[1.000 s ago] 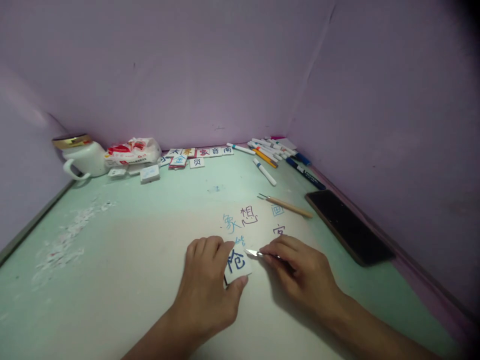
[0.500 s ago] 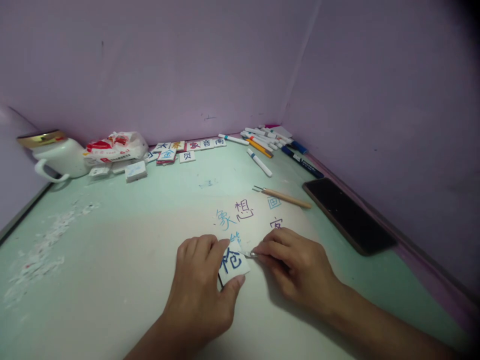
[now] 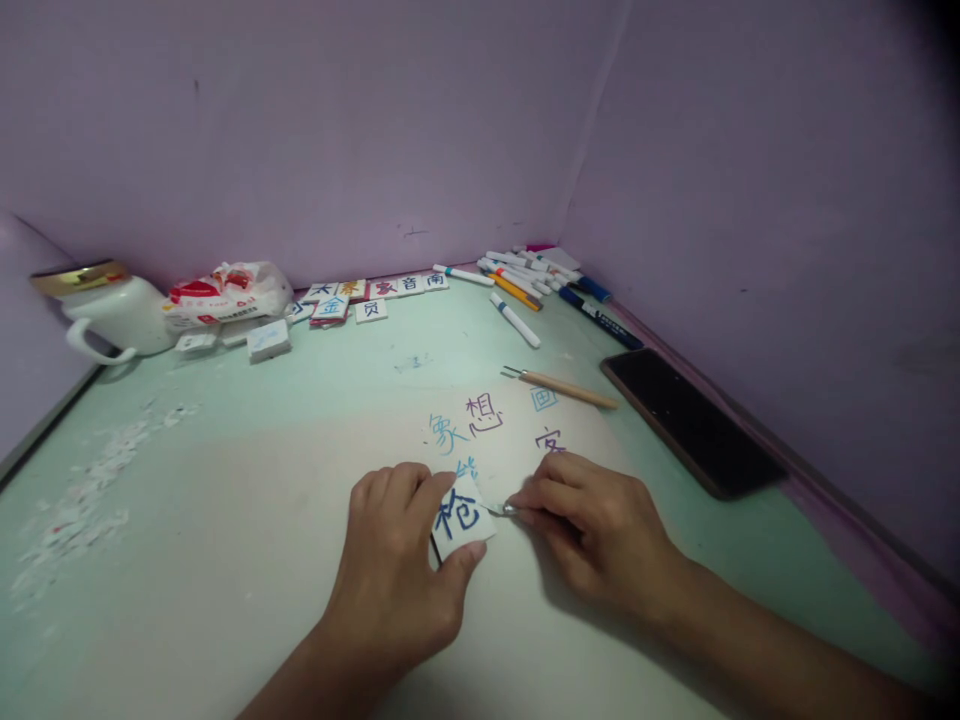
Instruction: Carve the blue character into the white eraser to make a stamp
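Left hand (image 3: 397, 580): shifted slightly left w/ white tile (image 3: 459, 517), tilted a bit more.
Blade tip (image 3: 501, 508): was apart from tile edge, now touching.
Right hand (image 3: 600, 530): followed leftward.

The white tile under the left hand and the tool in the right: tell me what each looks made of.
Tile: a thick white block, likely rubber or eraser-like, matte, with a blue character inked on top. Tool: its tip glints silver, so probably metal; the right hand hides its handle. The left hand pinches the tile.
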Available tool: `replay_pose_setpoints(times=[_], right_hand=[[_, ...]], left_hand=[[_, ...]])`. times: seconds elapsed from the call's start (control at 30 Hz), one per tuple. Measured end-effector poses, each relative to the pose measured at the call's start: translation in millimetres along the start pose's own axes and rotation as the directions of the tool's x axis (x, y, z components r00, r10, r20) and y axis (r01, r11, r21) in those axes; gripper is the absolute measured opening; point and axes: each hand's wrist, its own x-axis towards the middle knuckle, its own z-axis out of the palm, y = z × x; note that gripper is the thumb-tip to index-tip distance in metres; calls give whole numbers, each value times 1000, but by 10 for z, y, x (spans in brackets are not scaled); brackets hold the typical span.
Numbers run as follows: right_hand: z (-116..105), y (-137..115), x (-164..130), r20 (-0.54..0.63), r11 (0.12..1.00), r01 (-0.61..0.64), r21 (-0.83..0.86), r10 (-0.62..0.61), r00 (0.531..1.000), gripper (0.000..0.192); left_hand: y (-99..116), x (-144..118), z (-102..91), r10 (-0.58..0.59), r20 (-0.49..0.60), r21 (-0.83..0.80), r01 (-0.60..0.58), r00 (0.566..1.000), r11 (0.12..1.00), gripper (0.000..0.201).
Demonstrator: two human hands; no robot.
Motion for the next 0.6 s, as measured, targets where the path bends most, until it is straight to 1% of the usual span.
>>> replay_pose_setpoints(times=[0.2,0.27,0.4,0.6], right_hand=[[-1,-20,-31,6,1000,-7,-11,7,1000,15],[9,-18,-38,-11,1000,-11,-15,11,1000,16],[27,-1,-42,-43,1000,-21,-13,20,999,17],[5,2,-33,0,1000,-10,-5,10,1000,15]], left_hand=[[11,-11,-10,-43,-14,-9,43,999,999,33],[11,-9,-8,-48,-21,-16,48,999,999,32],[3,-3,4,-6,-30,-31,5,1000,999,32],[-9,-14,16,20,-16,-37,-21,1000,999,34]])
